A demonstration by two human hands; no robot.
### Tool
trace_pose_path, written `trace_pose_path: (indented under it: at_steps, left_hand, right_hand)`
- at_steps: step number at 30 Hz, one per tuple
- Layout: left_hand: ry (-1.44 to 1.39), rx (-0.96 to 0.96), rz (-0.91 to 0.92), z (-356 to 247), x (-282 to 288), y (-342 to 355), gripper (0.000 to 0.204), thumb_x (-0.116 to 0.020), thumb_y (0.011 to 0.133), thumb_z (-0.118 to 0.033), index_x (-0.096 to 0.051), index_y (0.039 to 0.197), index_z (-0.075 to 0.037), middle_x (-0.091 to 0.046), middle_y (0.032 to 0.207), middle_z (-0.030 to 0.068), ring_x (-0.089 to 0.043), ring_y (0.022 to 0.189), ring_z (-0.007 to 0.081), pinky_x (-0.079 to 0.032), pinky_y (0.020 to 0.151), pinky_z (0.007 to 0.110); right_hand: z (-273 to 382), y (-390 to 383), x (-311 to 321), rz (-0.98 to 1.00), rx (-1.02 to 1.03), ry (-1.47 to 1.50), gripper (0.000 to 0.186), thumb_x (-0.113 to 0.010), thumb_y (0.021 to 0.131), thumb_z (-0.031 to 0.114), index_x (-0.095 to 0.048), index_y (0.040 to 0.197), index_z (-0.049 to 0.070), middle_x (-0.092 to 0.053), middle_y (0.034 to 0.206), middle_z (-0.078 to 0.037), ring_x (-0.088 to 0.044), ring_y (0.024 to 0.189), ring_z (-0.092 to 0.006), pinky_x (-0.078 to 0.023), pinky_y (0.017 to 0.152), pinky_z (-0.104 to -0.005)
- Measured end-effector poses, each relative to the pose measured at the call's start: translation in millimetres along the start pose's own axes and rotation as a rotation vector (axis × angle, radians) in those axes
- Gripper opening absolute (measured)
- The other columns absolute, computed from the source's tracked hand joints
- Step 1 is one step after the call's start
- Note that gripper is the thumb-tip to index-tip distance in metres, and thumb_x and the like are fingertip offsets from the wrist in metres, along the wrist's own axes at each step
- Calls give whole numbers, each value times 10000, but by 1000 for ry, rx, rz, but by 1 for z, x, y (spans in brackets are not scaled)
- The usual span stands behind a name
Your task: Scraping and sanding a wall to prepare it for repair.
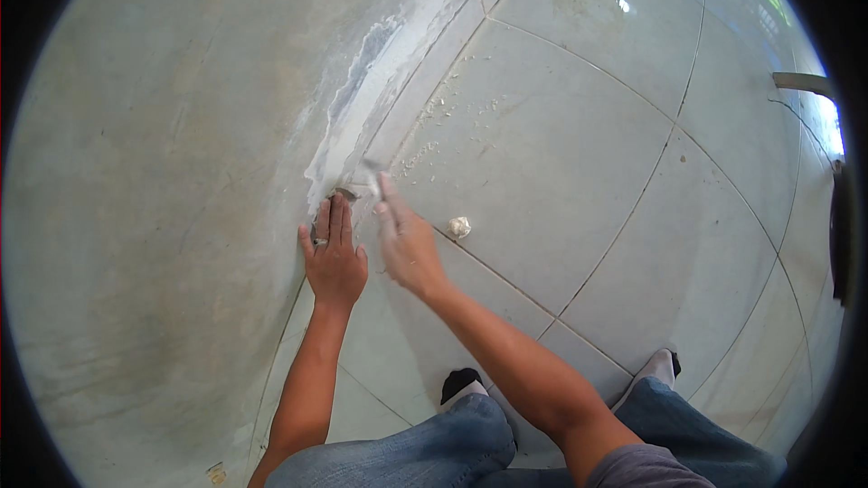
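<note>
My right hand (405, 239), somewhat blurred, is closed round the handle of what looks like a putty knife (373, 165). Its small grey blade points at the foot of the wall, close to my left fingertips. My left hand (336, 258) lies with fingers stretched out against the base of the wall. A dark, thin-edged piece (346, 193) shows at those fingertips; most of it is hidden, so its kind is unclear. Above both hands, a strip of white filler (362, 108) runs along the wall's lower edge. A whitish lump (459, 227) rests on the floor right of my right hand.
White crumbs (423, 158) are scattered over the tiles (579, 145) beside the wall. A bare grey-green wall (163, 172) fills the left side. My knees and feet are at the bottom. At the far right edge stands a dark object (840, 235), with a curved bar (800, 83) above it.
</note>
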State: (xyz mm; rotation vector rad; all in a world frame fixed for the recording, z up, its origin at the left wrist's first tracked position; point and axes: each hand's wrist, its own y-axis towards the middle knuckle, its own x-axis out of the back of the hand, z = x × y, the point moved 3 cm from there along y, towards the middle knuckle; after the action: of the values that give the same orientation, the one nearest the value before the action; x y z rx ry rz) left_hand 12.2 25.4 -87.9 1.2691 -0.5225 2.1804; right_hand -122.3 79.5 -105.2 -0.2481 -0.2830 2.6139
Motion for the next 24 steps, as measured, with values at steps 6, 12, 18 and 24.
trace_pose_path:
  at_steps: [6, 12, 18, 24]
  left_hand:
    - [207, -116, -174, 14, -10, 3, 596, -578, 860, -119, -430, 1437, -102, -317, 1563, -6, -278, 1442, 154, -216, 1147, 453]
    - [19, -331, -381, 34, 4, 2, 338, -560, 863, -98, -657, 1187, -100, -563, 1374, -3, -427, 1359, 151, -294, 1109, 399]
    - [-48, -440, -447, 41, 20, 3, 238, -582, 855, -95, -688, 1068, -90, -657, 1228, 34, -526, 1271, 169, -362, 1050, 380]
    - [-584, -250, -446, 8, 55, -1, 170, -642, 881, -139, -688, 1028, -67, -690, 1101, 77, -626, 1099, 193, -395, 1003, 355]
  right_hand:
    - [-16, -1, 39, 59, -114, -43, 515, -416, 1003, 203, -323, 1499, 100, -465, 628, -32, -466, 408, -118, -424, 392, -300]
    - [-25, -33, 60, 109, -278, 89, 513, -382, 1005, 178, -293, 1501, 83, -513, 692, -55, -475, 416, -121, -450, 403, -301]
    - [-49, -55, 65, 168, -393, 135, 425, -351, 1017, 180, -374, 1419, 42, -554, 779, -72, -488, 423, -116, -433, 387, -288]
    - [-41, -57, 69, -33, -229, 55, 387, -368, 1027, 248, -486, 1316, 20, -561, 744, -63, -493, 435, -109, -389, 380, -265]
